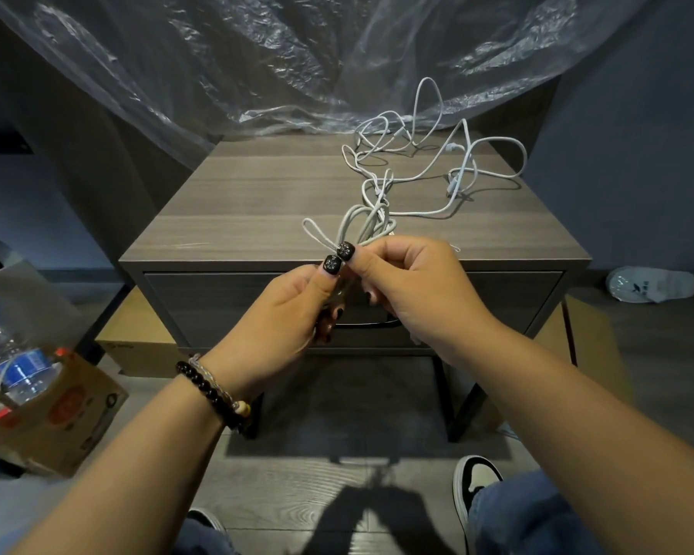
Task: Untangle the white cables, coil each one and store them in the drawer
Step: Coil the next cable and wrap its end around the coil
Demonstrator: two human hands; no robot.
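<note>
Head view showed both the left hand (297,302) and right hand (409,282) pinching the near end of the white cables (381,202), whose tangle ran away across the nightstand top (237,202), above the closed drawer (497,298).

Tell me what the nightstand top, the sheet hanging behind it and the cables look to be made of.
Nightstand top: looks like wood or wood-effect laminate, grey-brown and matte, with straight grain lines; which one cannot be told.
Sheet: thin clear plastic film, glossy, with crinkles and see-through folds.
White cables: likely plastic or rubber sheathing, smooth and flexible, judging by the loose loops. Both the left hand and right hand pinch a bunch.
</note>
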